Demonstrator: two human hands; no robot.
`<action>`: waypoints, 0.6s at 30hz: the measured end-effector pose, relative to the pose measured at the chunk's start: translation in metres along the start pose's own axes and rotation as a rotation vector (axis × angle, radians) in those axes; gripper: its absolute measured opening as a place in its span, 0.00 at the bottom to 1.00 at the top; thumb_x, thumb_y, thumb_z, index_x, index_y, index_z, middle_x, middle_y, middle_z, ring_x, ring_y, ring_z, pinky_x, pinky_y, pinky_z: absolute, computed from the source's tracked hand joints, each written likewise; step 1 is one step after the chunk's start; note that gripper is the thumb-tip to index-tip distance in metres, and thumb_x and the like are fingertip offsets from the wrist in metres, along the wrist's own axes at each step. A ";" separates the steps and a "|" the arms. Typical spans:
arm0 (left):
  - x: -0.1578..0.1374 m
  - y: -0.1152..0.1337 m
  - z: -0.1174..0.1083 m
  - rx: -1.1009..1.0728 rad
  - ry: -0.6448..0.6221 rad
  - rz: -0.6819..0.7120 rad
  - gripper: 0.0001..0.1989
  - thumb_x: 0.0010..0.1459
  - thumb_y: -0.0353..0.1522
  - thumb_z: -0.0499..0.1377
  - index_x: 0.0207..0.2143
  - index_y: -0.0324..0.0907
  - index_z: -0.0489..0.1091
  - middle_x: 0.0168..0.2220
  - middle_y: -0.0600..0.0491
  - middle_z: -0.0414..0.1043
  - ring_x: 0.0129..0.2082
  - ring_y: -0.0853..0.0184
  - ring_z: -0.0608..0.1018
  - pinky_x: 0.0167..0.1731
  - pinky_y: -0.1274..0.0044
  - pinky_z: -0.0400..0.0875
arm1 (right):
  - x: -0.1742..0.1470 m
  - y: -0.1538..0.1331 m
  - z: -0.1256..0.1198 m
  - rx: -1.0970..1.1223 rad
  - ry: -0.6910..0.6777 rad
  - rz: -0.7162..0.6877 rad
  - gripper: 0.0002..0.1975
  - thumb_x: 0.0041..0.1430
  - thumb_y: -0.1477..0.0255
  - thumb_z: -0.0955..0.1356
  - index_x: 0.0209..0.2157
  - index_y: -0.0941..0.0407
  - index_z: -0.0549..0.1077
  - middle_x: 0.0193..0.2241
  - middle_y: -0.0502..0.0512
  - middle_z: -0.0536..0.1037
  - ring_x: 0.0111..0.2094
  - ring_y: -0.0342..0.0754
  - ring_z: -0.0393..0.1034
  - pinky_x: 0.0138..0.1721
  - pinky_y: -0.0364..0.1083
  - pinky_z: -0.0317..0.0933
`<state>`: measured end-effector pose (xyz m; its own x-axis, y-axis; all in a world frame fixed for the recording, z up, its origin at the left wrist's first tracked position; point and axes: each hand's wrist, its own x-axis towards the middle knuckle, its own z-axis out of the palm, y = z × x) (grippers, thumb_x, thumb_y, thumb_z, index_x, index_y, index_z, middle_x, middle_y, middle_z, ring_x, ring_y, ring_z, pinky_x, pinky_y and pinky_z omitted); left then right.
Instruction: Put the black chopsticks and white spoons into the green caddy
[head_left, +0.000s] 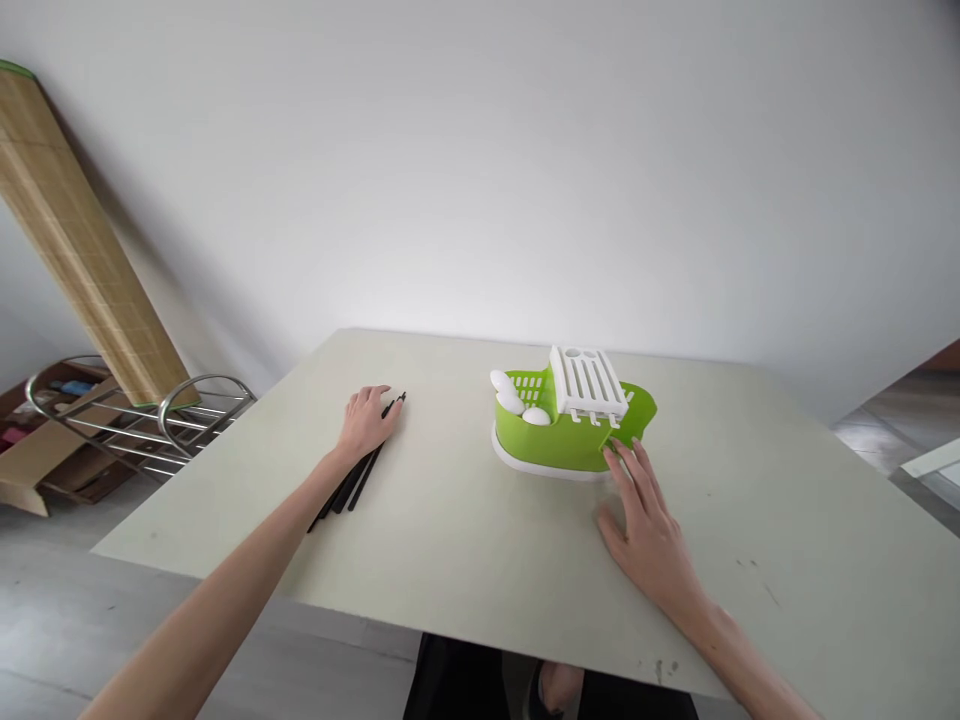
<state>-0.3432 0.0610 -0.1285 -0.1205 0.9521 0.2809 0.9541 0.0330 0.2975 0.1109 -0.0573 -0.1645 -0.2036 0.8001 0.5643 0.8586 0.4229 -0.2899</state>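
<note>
My left hand [365,421] lies over several black chopsticks [361,478] on the left of the table. Its thumb and fingers are closed around their far part, and thin tips stick out beyond the thumb. Near the table's middle stands a green plastic kitchen rack [547,443] on a white base tray. White rounded pieces, spoon-like in shape [510,402], rest in its left compartment. Across its middle sits a white slotted holder [589,383] with small hooks along the front. My right hand [646,520] is open, fingers spread, fingertips at the rack's front right side.
The pale table [465,560] backs onto a white wall. A rolled bamboo mat [82,220] leans at the left above a metal rack [142,420] and a cardboard box [64,450]. My legs are under the table's front edge.
</note>
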 end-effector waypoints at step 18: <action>-0.109 -0.025 -0.015 0.224 -0.100 -0.011 0.35 0.73 0.43 0.38 0.74 0.34 0.54 0.75 0.41 0.55 0.75 0.42 0.55 0.70 0.52 0.53 | 0.001 0.003 0.000 0.051 0.004 -0.023 0.42 0.72 0.76 0.60 0.78 0.43 0.36 0.76 0.54 0.54 0.77 0.61 0.43 0.51 0.55 0.79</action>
<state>-0.3578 -0.0478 -0.1532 -0.1141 0.9763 0.1841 0.9912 0.0993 0.0875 0.1133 -0.0553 -0.1649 -0.2208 0.7882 0.5745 0.8288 0.4621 -0.3156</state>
